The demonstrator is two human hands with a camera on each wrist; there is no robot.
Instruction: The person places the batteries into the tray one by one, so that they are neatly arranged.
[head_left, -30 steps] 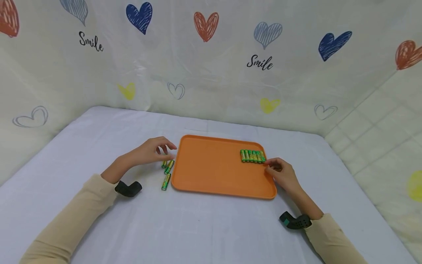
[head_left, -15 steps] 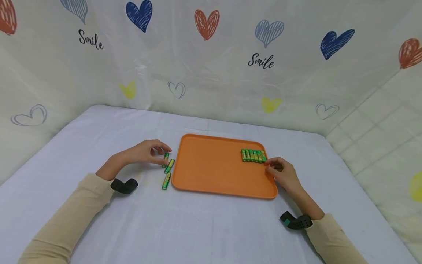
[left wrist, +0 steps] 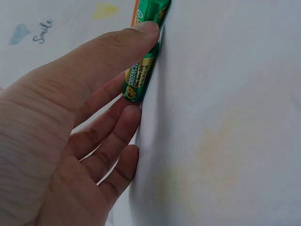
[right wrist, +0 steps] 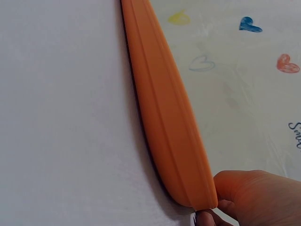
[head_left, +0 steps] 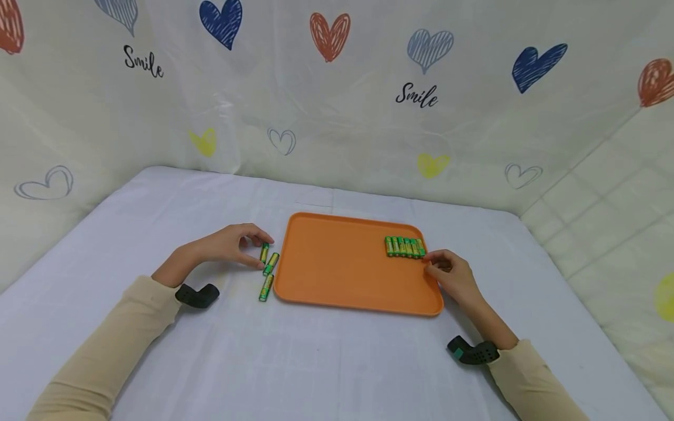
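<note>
Partly hidden, the far battery lies on the white cloth left of the orange tray, between the thumb and forefinger of the left hand; the two tips stand apart, one near each end of it, though whether they clamp it I cannot tell; in the left wrist view the thumb covers the spot where this battery meets or overlaps another, whose top is cut off by the edge. Two more loose batteries, the middle battery and the near battery, lie just beside the tray; six stand side by side in a row inside its far right corner. At the row's end, the right hand bends over the tray's rim, thumb and forefinger tips apart; the right wrist view hides them behind the orange side, so their grip is unclear; both sleeves run out of the picture.

Compared with half a second ago, the left thumb sits lower, farther from the forefinger, baring more of the far battery; the right hand and row look unchanged.
</note>
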